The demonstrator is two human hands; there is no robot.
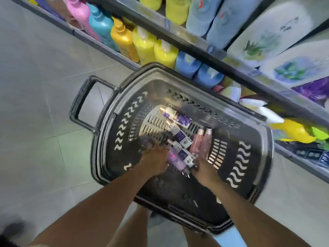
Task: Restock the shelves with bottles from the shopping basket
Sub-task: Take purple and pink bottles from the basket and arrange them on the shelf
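Grip is what we should settle first, since both hands are down in the shopping basket [156, 68], which sits just in front of the shelves [194, 48]. Our left hand [155, 162] lies with its fingers bent down against a lilac bottle [173, 157]. Our right hand [203, 167] reaches in from the other side, fingertips at the near end of the purple-labelled bottles [179, 135]. The blur is heavy, so we cannot tell whether either hand has actually closed round anything. The bottles lie loose on their sides on the basket floor, some overlapping, with two pink bottles [202, 141] just beside them. We judge it best to take each bottle round its body rather than by the cap, one per hand, and to lift the topmost ones so the rest do not roll. They look small and smooth, likely to slip from a loose pinch. Before rising, we should find the shelf row that holds matching small bottles. The near rows show only big yellow bottles [165, 52] and blue bottles [208, 77], so the right slot is probably elsewhere.
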